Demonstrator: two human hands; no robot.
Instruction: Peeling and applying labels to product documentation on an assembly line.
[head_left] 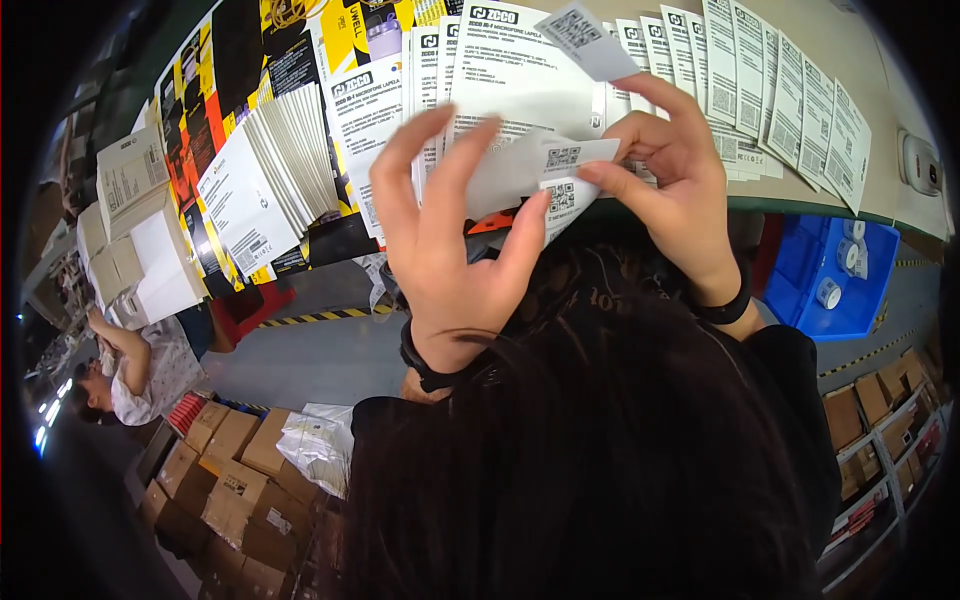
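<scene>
My left hand point(450, 240) curves loosely round a white label strip point(515, 170), fingers apart above it and thumb against its lower fold. Printed square codes show on the strip's right end. At that end, my right hand point(680, 175) is closed, pinching the strip with the thumb. A separate small white label point(585, 40) with a code sticks out at the right index fingertip. Behind both hands lie large white printed cards point(520, 75), overlapping in a row. Where the strip passes behind my left thumb is partly hidden.
More white cards point(790, 100) fan out at the right. A stack of white cards point(260, 190) rests on yellow and black boxes at left. A blue bin point(815, 255) holds label rolls point(828, 293). Cardboard boxes point(235, 500) stand lower left; a person point(150, 370) sits beyond.
</scene>
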